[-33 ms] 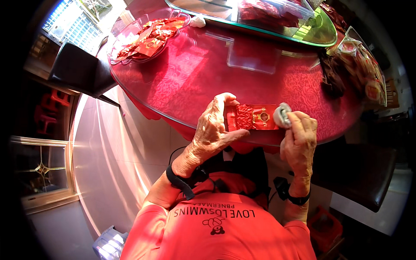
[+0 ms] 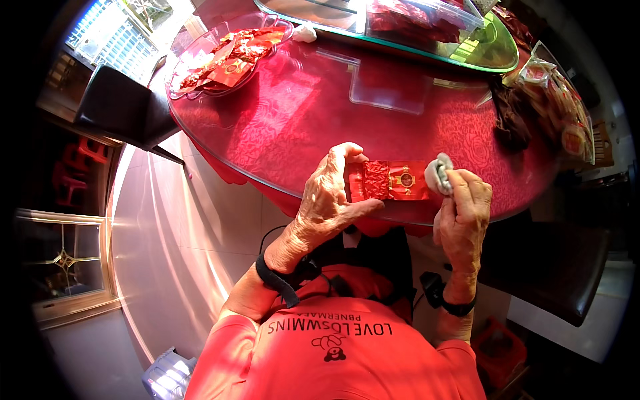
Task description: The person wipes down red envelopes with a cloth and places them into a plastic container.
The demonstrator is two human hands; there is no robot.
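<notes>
A shiny red foil packet (image 2: 406, 180) with gold print lies at the near edge of the round table (image 2: 393, 137). My left hand (image 2: 327, 190) grips its left end, the thumb along the lower edge and the fingers round the upper corner. Just off the packet's right end is a small crumpled whitish cloth (image 2: 439, 175), pinched between the thumb and fingers of my right hand (image 2: 463, 213). What lies under the packet is hidden.
At the far left a clear scalloped tray (image 2: 175, 87) holds several red packets. A glass turntable (image 2: 400, 55) bears a plastic box of red packets. A clear flat sheet (image 2: 387, 93) lies mid-table, with bundled bags (image 2: 557, 100) at right. Dark chairs (image 2: 110, 103) flank the table.
My right hand has shifted slightly to the right with the cloth, away from the packet's end. My left hand and the packet stay where they were.
</notes>
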